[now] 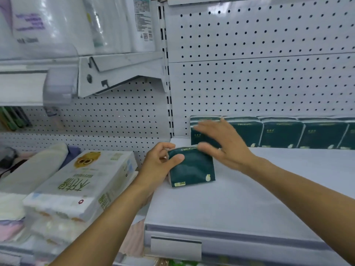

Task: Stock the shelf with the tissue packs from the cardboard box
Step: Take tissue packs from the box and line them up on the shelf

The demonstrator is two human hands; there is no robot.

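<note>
Left hand (161, 162) has the dark green tissue pack (192, 167) by its near-left corner, thumb curled across the front face and fingers tucked behind. That's the grip: a pinch on the pack's left edge, likely so the pack stands upright on the shelf (249, 198) rather than flopping flat.

Right hand (221, 143) is on the far side of that grip, fingers straight and spread, holding nothing. Its thumb sits at the pack's top right corner; whether it actually touches is hard to tell, and the fingertips are blurred. It reads as a guiding palm, ready to steady or nudge the pack backward.

Behind the grip, a row of matching packs (284, 133) stands against the pegboard back wall (259, 83), faces forward, side by side. The held pack stands just ahead of that row's left end, so my guess is it starts a second row in front.

Left of the grip, on the neighbouring shelf, lies a white tissue bundle with an owl print (84, 181). The cardboard box isn't in view. Plenty of bare shelf on the near side, so stocking looks early on.
</note>
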